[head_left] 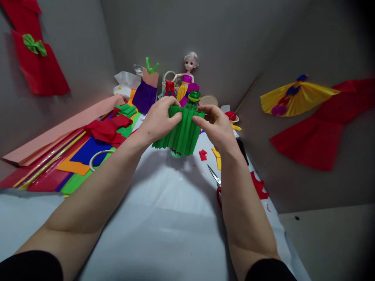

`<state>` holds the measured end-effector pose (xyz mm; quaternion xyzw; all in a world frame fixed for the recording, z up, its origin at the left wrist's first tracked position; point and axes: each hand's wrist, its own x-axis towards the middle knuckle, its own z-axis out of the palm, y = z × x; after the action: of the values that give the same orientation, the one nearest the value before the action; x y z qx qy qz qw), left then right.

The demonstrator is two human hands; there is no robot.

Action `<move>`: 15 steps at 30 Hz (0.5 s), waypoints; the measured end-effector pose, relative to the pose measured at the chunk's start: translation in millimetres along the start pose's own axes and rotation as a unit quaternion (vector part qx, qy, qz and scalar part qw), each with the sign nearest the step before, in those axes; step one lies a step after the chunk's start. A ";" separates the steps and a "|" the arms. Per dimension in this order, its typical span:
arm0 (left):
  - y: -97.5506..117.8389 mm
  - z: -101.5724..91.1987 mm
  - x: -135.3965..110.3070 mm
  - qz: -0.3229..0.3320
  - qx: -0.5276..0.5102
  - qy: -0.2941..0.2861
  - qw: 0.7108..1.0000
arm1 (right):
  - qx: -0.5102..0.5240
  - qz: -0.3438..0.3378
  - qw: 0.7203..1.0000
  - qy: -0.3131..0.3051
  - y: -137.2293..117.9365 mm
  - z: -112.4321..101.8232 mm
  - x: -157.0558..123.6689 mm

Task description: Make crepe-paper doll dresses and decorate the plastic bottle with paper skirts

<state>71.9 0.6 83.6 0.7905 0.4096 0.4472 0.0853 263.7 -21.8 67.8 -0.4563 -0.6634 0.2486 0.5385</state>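
Observation:
A pleated green paper skirt [183, 134] is wrapped round a green bottle [193, 97] standing on the white table cover [164, 210]. My left hand [159, 119] pinches the skirt's top edge on the left. My right hand [216, 127] grips the top edge on the right, fingers curled. Both hands press the paper against the bottle's neck. The bottle's base [176, 153] shows just under the skirt.
Coloured paper sheets [79, 156] and red folded paper [107, 130] lie at left with a tape ring [98, 158]. Red-handled scissors [216, 183] and paper scraps lie at right. A doll [187, 78] and a purple paper dress [145, 93] stand behind. Paper dresses hang on the walls.

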 end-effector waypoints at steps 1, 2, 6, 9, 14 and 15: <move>-0.2 -0.2 -0.1 -0.001 -0.001 -0.003 1.000 | 0.000 -0.003 1.000 0.003 0.1 0.1 0.2; -0.3 -0.4 -0.1 -0.002 -0.002 -0.008 1.000 | 0.000 -0.007 1.000 0.006 0.0 0.2 0.4; 0.5 -0.5 -0.4 -0.006 -0.004 -0.015 1.000 | -0.018 -0.018 1.000 0.013 -1.3 0.4 0.3; 2.0 0.0 -0.7 -0.007 -0.003 -0.008 1.000 | -0.033 -0.023 0.999 0.017 -3.5 2.8 -1.3; 3.0 0.8 -0.3 -0.004 -0.003 -0.006 1.000 | -0.091 -0.044 0.993 0.053 -5.1 11.0 -3.4; 3.0 0.9 -0.1 -0.003 -0.003 -0.006 1.000 | -0.105 -0.048 0.991 0.061 -4.5 12.8 -3.3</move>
<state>74.2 -1.2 84.5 0.7919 0.4099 0.4432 0.0916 250.1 -24.7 66.1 -0.4924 -0.6728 0.1227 0.5383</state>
